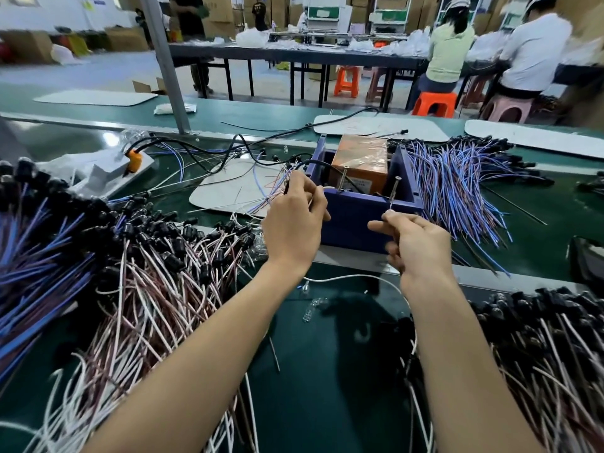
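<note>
orange block [361, 161] inside blue box [353, 223]

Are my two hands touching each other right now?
Apart. Head view shows the blue box front wall plainly between the left hand and the right hand.

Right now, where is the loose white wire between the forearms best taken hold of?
Pinch the white wire on its straight stretch over the green mat, coming down from above between the forearms. There it runs alone and bare; further right it bends behind the right forearm.
</note>
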Available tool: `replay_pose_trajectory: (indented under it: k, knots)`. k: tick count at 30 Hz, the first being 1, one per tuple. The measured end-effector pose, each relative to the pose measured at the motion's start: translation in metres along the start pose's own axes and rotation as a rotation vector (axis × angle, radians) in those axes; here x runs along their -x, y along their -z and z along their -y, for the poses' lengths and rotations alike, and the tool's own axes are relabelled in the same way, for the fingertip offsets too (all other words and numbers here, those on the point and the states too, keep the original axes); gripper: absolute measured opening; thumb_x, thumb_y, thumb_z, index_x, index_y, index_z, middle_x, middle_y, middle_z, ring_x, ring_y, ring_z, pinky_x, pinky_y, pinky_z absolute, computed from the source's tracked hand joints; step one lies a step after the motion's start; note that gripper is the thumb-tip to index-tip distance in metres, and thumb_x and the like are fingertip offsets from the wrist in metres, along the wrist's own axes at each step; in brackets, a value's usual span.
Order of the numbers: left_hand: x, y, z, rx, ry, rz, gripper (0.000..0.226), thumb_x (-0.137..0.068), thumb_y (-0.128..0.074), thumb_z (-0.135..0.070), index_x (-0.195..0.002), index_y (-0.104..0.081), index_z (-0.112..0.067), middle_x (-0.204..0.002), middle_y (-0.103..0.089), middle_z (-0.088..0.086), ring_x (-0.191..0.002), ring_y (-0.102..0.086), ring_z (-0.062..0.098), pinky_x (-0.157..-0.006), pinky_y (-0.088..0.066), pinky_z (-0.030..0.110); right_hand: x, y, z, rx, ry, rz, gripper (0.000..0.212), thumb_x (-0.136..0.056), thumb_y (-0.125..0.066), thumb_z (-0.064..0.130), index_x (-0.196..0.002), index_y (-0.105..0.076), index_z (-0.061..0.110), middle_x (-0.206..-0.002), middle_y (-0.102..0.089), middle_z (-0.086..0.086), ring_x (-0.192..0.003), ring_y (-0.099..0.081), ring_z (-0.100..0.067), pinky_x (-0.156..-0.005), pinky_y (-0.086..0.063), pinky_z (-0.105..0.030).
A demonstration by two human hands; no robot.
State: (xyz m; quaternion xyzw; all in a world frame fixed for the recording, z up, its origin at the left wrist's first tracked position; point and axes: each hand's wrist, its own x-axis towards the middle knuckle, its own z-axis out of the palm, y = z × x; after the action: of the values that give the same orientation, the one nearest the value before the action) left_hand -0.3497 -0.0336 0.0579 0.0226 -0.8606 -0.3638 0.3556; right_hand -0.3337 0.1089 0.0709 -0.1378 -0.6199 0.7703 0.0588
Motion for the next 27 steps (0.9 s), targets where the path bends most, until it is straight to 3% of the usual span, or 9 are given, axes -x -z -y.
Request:
replay_pose_trajectory:
  k: [20, 27]
  knots:
    - [0.0020, -0.0016, -0.0011, -0.007, 0.006, 0.063, 0.015, -0.099, -0.047, -0.025, -0.085, -0.040, -0.023, -0.064, -0.068, -0.010, -0.061, -0.054, 0.012, -0.054, -0.035, 0.028, -0.0049, -0.0014, -0.0086, -0.032, 0.051, -0.008, 0.010, -0.095, -0.058, 0.014, -0.085, -0.059, 0.013, -0.062, -0.072, 0.000, -0.034, -0.025, -0.005, -0.036, -0.024, -0.016]
    - [0.0008, -0.0013, -0.0002, -0.008, 0.005, 0.055, 0.014, -0.098, -0.047, -0.024, -0.086, -0.041, -0.023, -0.062, -0.067, -0.012, -0.060, -0.056, 0.012, -0.054, -0.042, 0.029, -0.0082, 0.0018, -0.0051, -0.060, 0.043, -0.088, 0.022, -0.089, -0.052, -0.002, -0.077, -0.067, 0.008, -0.068, -0.071, -0.006, -0.046, -0.038, -0.007, -0.038, -0.031, -0.013]
